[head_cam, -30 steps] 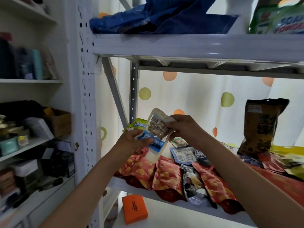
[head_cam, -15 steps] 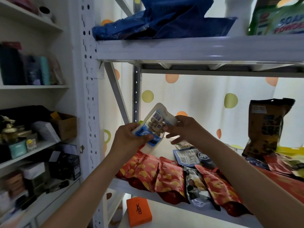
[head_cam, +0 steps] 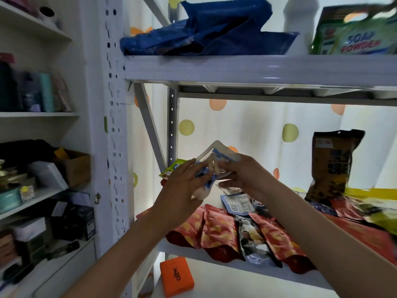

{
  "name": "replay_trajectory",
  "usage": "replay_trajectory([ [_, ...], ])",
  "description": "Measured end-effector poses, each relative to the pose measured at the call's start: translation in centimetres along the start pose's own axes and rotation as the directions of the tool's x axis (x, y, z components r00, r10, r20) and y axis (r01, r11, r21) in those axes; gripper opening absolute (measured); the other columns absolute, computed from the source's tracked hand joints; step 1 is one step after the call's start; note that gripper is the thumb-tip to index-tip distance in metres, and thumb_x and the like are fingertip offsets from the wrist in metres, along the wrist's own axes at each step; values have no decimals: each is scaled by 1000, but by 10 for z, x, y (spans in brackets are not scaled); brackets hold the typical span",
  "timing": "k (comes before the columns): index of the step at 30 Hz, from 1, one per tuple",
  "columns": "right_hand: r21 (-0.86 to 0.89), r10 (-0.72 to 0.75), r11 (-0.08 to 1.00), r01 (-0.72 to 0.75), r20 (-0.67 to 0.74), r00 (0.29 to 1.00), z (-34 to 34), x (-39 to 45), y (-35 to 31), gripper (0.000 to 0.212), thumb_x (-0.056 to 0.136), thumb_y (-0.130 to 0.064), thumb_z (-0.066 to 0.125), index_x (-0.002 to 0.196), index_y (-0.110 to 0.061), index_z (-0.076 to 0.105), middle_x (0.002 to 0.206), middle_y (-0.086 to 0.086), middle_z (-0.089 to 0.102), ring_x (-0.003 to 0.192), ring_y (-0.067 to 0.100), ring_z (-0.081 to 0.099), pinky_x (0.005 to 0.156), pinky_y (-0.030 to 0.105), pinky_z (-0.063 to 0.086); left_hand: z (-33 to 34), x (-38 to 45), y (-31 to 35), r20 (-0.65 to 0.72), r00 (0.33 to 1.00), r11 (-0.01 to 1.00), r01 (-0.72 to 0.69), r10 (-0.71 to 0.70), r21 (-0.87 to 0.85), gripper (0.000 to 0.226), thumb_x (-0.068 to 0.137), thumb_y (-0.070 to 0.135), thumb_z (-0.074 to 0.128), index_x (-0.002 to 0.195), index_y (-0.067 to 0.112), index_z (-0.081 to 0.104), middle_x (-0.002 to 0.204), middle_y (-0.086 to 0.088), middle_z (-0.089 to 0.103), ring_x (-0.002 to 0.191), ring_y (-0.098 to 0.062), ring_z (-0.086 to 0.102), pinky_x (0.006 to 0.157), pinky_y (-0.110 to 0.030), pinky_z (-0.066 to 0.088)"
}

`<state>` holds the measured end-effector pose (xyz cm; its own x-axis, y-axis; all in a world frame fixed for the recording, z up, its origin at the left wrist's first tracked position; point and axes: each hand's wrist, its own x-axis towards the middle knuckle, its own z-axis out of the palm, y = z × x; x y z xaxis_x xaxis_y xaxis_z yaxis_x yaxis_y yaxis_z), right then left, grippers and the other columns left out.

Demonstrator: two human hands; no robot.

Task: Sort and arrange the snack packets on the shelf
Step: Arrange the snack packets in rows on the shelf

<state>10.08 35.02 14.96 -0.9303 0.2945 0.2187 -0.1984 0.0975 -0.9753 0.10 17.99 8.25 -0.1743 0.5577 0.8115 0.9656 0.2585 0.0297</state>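
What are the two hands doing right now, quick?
Left hand: holds the small white-and-blue plastic snack packet by its lower left side.
Right hand: fingers pinch the same packet's right side.

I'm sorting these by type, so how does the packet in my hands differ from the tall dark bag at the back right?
The white-and-blue packet is held in the air between the left hand and right hand, tilted; the dark bag stands upright on the shelf, untouched. The packet looks smaller and pale, the bag larger, brown-black. Both are flexible pouches.
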Motion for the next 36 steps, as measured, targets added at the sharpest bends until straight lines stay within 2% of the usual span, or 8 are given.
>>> replay_trajectory([
  [5,-58,8,998,-9,-24,1000,-15,5,-8,25,87,-7,69,111,-4,66,89,13,69,80,23,66,73,36,54,-14,7,-1,243,959,955,201,-146,-218,76,67,61,76,136,47,47,158,17,18,143,-6,21,114,-37,34],
  [8,-47,-2,999,2,-14,1000,-15,3,-9,21,88,-7,68,108,-8,66,86,12,68,76,20,66,72,34,53,-13,12,1,162,953,845,301,-255,-442,52,77,38,78,125,43,58,151,19,29,134,1,33,108,-32,42],
  [11,-42,-22,999,21,-41,999,-13,3,-8,24,88,-6,68,112,-6,67,90,14,68,76,20,67,69,32,55,-11,17,-1,46,923,791,352,-382,-501,34,86,3,68,104,32,67,131,16,47,123,-6,47,93,-33,54],
  [15,-29,-58,998,55,-132,990,-10,4,-7,29,86,0,67,116,0,66,95,17,70,79,25,67,70,34,59,-11,24,-5,177,821,558,510,-543,-654,16,83,3,71,84,19,70,95,8,69,88,-22,69,71,-50,59],
  [22,-178,-56,984,13,-238,970,-15,9,-3,23,84,3,67,107,3,66,95,20,73,81,25,72,69,33,60,13,31,-18,157,787,554,546,-597,-629,10,85,3,70,90,12,73,90,9,67,76,-1,63,51,-11,48],
  [28,-299,8,944,-142,-408,913,-45,18,22,22,85,11,61,105,1,60,87,19,69,70,26,67,54,30,54,45,35,-26,164,758,594,608,-631,-527,17,88,4,63,94,15,73,100,-3,71,91,-14,64,78,-25,49],
  [32,-583,-41,791,-189,-359,932,-68,36,47,22,80,8,63,98,-4,65,93,15,71,78,28,66,64,33,55,63,46,-28,205,735,650,671,-646,-357,28,91,0,54,114,4,69,117,-13,67,107,-25,62,88,-25,45],
  [36,-913,10,354,-205,-215,977,-89,47,57,26,81,1,52,88,-21,63,96,0,63,95,21,53,90,30,39,83,58,-32,359,676,662,727,-644,-181,34,89,-4,50,118,0,65,121,-19,64,114,-32,58,93,-33,46],
])
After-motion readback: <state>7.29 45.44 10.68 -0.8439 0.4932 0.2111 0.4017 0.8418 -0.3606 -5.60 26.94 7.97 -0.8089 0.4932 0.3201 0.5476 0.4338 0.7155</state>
